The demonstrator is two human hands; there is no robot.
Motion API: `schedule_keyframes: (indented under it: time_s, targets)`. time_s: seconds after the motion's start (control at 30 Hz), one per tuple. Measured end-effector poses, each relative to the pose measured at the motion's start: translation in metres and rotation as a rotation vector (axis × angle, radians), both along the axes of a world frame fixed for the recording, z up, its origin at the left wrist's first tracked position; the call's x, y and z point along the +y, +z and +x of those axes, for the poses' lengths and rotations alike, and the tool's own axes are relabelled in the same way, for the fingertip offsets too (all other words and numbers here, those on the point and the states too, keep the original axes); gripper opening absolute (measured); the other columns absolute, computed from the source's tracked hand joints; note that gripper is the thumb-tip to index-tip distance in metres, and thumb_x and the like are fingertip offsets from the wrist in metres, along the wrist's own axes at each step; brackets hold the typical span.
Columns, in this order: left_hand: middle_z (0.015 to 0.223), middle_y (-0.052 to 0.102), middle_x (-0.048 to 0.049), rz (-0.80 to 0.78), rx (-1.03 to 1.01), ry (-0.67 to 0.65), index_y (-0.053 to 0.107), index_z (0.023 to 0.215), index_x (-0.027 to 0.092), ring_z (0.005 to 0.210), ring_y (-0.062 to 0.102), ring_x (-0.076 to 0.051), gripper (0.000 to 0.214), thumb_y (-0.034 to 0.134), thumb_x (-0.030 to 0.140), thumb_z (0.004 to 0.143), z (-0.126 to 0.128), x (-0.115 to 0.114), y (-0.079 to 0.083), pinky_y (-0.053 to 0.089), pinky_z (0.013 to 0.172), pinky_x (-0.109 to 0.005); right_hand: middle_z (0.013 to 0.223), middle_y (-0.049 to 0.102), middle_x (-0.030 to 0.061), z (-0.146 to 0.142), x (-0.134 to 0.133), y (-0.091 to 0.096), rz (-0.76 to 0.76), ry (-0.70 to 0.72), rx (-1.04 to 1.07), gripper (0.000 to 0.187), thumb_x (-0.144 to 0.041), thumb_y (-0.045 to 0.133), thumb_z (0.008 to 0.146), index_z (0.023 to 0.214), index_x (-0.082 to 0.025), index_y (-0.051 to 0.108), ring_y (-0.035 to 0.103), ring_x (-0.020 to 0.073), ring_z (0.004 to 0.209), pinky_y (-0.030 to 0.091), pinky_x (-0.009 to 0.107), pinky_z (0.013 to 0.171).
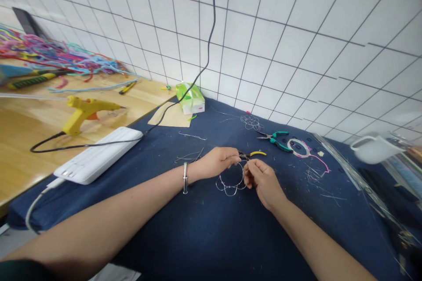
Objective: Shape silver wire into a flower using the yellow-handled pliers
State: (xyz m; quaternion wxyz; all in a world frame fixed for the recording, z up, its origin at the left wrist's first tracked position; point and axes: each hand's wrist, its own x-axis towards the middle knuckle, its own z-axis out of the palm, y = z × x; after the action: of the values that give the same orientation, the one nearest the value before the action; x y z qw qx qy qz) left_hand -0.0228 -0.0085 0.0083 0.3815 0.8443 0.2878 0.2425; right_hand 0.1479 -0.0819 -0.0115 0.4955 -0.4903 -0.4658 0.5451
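Note:
Between my hands is a silvery wire flower (pixel 230 187), a round ring with looped petals and small pinkish wraps. My right hand (pixel 263 179) pinches its right side between thumb and fingers. From the left, my left hand (pixel 218 161), with a silver bangle at the wrist, has its fingers closed at the ring's upper edge; the exact grip is partly hidden. Just beyond the fingertips shows a tool with a yellow handle (pixel 258 153), partly covered by the hands. Teal-handled pliers (pixel 276 139) lie farther back to the right.
Another wire flower (pixel 251 122), wire scraps (pixel 313 174) and a white ring-shaped spool (pixel 298 148) lie on the dark blue cloth (pixel 184 237). Leftward are a white power strip (pixel 99 154), yellow glue gun (pixel 86 113) and tissue pack (pixel 191 99). A white mug (pixel 376 149) stands right.

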Motion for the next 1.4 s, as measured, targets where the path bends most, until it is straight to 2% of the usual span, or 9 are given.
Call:
schedule_keyframes:
  time_s: [0.17,0.37,0.83,1.03,1.17,1.27,1.4]
  targets:
    - [0.066,0.051,0.0015,0.08,-0.004,-0.036,0.051,0.072,0.016,0.061,0.047,-0.01,0.027,0.036,0.03,0.089,0.0,0.001,0.0,0.037,0.06,-0.022,0.06,0.05,-0.0028,0.001,-0.002,0.001,-0.003,0.002,0.002,0.025,-0.04,0.047,0.082,0.074,-0.018,0.053,0.043,0.0069,0.047,0.033,0.02,0.045]
    - [0.072,0.054,-0.0005,0.257,0.018,-0.037,0.054,0.078,0.015,0.069,0.049,-0.011,0.025,0.036,0.029,0.09,0.001,0.002,-0.003,0.038,0.065,-0.023,0.058,0.049,-0.0032,0.001,-0.002,0.001,-0.023,0.03,0.045,0.026,-0.041,0.047,0.083,0.072,-0.018,0.051,0.043,0.0071,0.046,0.031,0.02,0.043]
    - [0.079,0.059,-0.002,0.345,0.036,-0.048,0.056,0.084,0.016,0.072,0.053,-0.012,0.023,0.038,0.028,0.089,0.001,0.002,-0.008,0.04,0.065,-0.023,0.06,0.049,-0.0032,0.003,-0.001,-0.003,0.001,0.008,0.034,0.023,-0.038,0.048,0.083,0.073,-0.018,0.052,0.043,0.006,0.045,0.032,0.019,0.042]
    - [0.068,0.055,0.0009,0.205,0.015,0.11,0.055,0.075,0.016,0.062,0.05,-0.01,0.027,0.037,0.03,0.089,0.004,0.0,-0.011,0.038,0.058,-0.021,0.068,0.052,-0.0019,0.001,0.0,-0.003,0.0,-0.017,0.04,0.024,-0.042,0.046,0.083,0.082,-0.019,0.053,0.047,0.0073,0.049,0.034,0.019,0.041]
    - [0.061,0.052,0.0026,0.044,-0.001,0.216,0.055,0.073,0.016,0.056,0.047,-0.009,0.03,0.036,0.035,0.088,0.004,0.002,-0.012,0.034,0.052,-0.02,0.072,0.056,-0.0004,0.0,0.0,-0.001,-0.016,0.032,-0.092,0.023,-0.041,0.049,0.081,0.086,-0.019,0.054,0.05,0.0079,0.051,0.037,0.019,0.042]
    - [0.059,0.052,0.0028,-0.059,-0.023,0.228,0.055,0.072,0.016,0.055,0.046,-0.009,0.032,0.037,0.038,0.087,0.004,0.002,-0.012,0.034,0.051,-0.02,0.069,0.056,-0.001,0.001,0.0,-0.002,-0.031,0.045,-0.159,0.021,-0.04,0.05,0.081,0.084,-0.019,0.054,0.049,0.0078,0.049,0.036,0.018,0.04]
    - [0.06,0.05,0.0027,-0.245,-0.098,0.175,0.053,0.072,0.016,0.05,0.041,-0.007,0.032,0.039,0.042,0.085,0.005,0.001,-0.012,0.032,0.047,-0.019,0.065,0.054,-0.0021,0.002,0.001,-0.004,-0.045,0.001,-0.143,0.022,-0.04,0.051,0.079,0.078,-0.018,0.054,0.047,0.0071,0.046,0.035,0.018,0.037]
